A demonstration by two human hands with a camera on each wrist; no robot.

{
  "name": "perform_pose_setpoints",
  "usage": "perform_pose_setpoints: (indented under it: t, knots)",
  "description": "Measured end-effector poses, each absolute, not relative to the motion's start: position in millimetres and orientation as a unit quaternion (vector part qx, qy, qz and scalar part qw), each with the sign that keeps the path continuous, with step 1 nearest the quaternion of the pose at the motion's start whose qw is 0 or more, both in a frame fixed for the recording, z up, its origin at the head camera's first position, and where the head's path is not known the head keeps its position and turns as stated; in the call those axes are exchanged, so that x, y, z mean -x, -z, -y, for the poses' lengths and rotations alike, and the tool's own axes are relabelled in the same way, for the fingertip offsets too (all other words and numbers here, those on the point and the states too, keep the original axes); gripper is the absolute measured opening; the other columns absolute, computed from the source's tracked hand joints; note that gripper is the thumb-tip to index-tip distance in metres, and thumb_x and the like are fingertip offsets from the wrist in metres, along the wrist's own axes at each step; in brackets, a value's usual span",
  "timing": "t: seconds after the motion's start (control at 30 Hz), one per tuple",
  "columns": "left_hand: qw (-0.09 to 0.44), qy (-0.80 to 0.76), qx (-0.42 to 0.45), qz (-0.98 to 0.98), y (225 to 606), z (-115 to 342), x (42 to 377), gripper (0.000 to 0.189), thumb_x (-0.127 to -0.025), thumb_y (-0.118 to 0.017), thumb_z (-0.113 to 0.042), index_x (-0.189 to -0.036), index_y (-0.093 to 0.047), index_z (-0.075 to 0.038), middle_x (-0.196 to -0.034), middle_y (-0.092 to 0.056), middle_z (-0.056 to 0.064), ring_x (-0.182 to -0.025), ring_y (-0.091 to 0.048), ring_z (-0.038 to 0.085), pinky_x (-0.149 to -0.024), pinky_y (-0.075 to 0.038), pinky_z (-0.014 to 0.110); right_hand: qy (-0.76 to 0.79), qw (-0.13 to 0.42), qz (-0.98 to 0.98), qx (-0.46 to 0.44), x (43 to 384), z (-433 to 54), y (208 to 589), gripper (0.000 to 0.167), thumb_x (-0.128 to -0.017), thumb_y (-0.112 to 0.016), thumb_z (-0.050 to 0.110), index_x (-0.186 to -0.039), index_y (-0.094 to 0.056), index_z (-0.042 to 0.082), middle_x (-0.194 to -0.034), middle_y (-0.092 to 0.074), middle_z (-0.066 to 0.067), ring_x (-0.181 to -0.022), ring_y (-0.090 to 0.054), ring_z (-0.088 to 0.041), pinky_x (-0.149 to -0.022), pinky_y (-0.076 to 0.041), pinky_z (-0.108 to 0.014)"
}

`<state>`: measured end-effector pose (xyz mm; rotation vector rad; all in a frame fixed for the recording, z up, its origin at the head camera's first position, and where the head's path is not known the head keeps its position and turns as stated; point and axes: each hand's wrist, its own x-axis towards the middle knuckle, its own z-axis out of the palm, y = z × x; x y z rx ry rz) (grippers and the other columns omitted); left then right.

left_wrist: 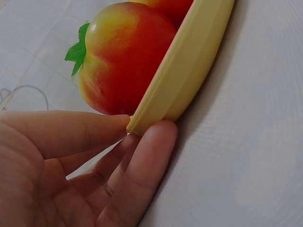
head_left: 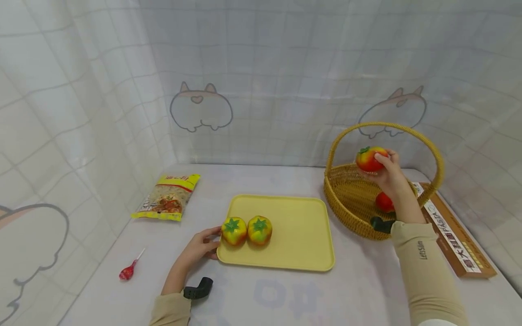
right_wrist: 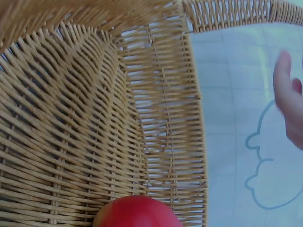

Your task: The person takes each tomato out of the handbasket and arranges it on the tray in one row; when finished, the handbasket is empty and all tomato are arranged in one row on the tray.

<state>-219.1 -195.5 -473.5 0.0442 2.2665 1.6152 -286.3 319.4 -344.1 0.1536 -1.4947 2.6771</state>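
In the head view my right hand [head_left: 389, 174] grips a red-and-yellow tomato [head_left: 370, 158] with a green leafy top, held up over the wicker basket [head_left: 346, 210]. Another red tomato [head_left: 384, 202] lies inside the basket; the right wrist view shows the red fruit [right_wrist: 137, 213] there too. Only part of the right hand [right_wrist: 289, 99] enters that view, at its right edge. My left hand [head_left: 201, 246] pinches the left rim of the yellow tray [head_left: 302, 231] between thumb and fingers. Two tomatoes [head_left: 234, 231] sit side by side at the tray's left end.
A yellow-edged food packet [head_left: 165, 197] lies at the back left. Nearer the front left is a red lollipop [head_left: 127, 271]. A long brown pasta box [head_left: 456, 235] lies right of the basket, whose tall handle [head_left: 383, 124] arches above it. Curtains stand behind and at both sides.
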Motion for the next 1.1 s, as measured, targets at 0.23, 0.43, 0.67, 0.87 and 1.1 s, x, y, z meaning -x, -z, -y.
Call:
perform_pose_setpoints:
  t: [0.23,0.43,0.67,0.87,1.1]
  knots:
    - [0.183,-0.57,-0.021,-0.8,472,197,220,0.056,-0.087,-0.058,-0.009,-0.139,-0.038,0.001,-0.136,-0.04,0.025,-0.084,-0.06,0.02,-0.066,-0.056,0.034,-0.865,0.039,0.493,-0.084,277,-313,338,0.04,-0.091,-0.053,0.016,-0.119,-0.026,0.027,-0.126,-0.027,0.002,-0.108,-0.04,-0.017,-0.073,-0.051,-0.032]
    - [0.181,-0.572,-0.013,-0.8,474,197,221,0.055,-0.087,-0.058,-0.009,-0.139,-0.039,-0.002,-0.136,-0.042,0.023,-0.083,-0.06,0.021,-0.067,-0.056,0.034,-0.857,0.039,0.503,-0.104,271,-309,338,0.047,-0.09,-0.052,0.007,-0.124,-0.024,0.026,-0.126,-0.028,-0.001,-0.103,-0.048,-0.016,-0.074,-0.053,-0.033]
    - [0.181,-0.57,-0.018,-0.801,473,198,220,0.056,-0.087,-0.057,-0.008,-0.139,-0.038,0.001,-0.136,-0.04,0.025,-0.082,-0.06,0.021,-0.067,-0.056,0.035,-0.821,0.02,0.561,-0.104,264,-300,339,0.063,-0.088,-0.051,-0.006,-0.132,-0.018,0.025,-0.124,-0.029,-0.003,-0.103,-0.047,-0.016,-0.077,-0.053,-0.026]
    - [0.185,-0.571,-0.02,-0.799,474,198,221,0.056,-0.088,-0.058,-0.011,-0.139,-0.037,-0.001,-0.137,-0.04,0.024,-0.081,-0.06,0.02,-0.067,-0.056,0.034,-0.782,-0.006,0.612,-0.115,259,-293,344,0.079,-0.084,-0.053,-0.012,-0.145,-0.014,0.018,-0.128,-0.027,0.001,-0.103,-0.048,-0.012,-0.081,-0.05,-0.019]
    - [0.186,-0.572,-0.019,-0.799,460,194,214,0.054,-0.089,-0.055,-0.007,-0.139,-0.037,0.002,-0.136,-0.04,0.026,-0.081,-0.059,0.02,-0.067,-0.056,0.034,-0.757,-0.02,0.643,-0.115,254,-282,352,0.075,-0.081,-0.056,-0.014,-0.142,-0.021,0.013,-0.124,-0.035,0.0,-0.105,-0.047,-0.01,-0.083,-0.048,-0.016]
